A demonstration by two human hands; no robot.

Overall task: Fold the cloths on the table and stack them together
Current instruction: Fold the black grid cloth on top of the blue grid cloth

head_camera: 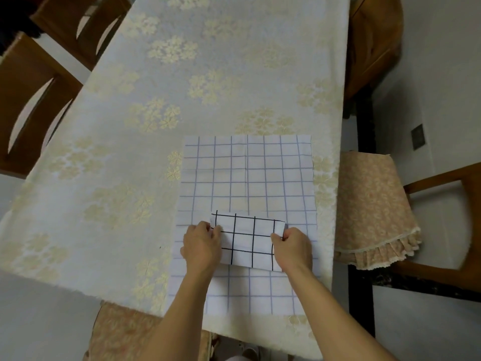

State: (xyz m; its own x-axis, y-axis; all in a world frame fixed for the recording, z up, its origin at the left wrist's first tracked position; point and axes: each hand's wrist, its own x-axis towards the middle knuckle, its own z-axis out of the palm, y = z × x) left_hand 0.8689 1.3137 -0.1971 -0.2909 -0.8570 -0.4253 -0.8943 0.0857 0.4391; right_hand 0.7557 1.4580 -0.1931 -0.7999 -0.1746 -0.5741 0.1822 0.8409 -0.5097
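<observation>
A small folded white cloth with a black grid (250,238) lies on top of a larger white cloth with a pale blue grid (247,173), which is spread flat near the table's front right. My left hand (201,243) pinches the folded cloth's left edge. Its right edge is pinched by my right hand (292,247). The folded cloth's far edge is slightly raised.
The table (156,126) wears a pale floral tablecloth. Wooden chairs (33,100) stand along the left side. A chair with a pink frilled cushion (372,212) sits at the right, another cushion (122,332) at the near edge. More wooden furniture (374,40) is at the far right.
</observation>
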